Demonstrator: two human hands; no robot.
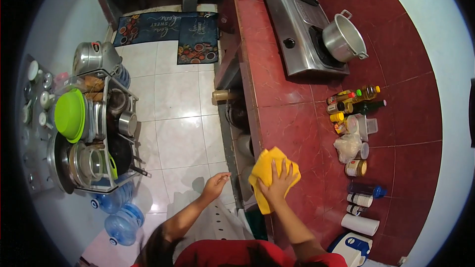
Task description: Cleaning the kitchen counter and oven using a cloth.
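My right hand [278,184] lies flat with spread fingers on a folded yellow cloth [267,162], pressing it onto the red tiled counter [287,128]. Part of the cloth reaches over the counter's front edge. Left of that edge, my left hand [216,186] hovers above the floor, its fingers loosely curled together; I see nothing in them.
A steel gas stove [304,29] holds an aluminium pot [344,37]. Bottles and jars [355,168] line the counter's wall side, near a rice cooker [352,248]. At left stand a loaded dish rack [110,118] and blue water jugs [123,225]. Mats [198,42] cover the far floor.
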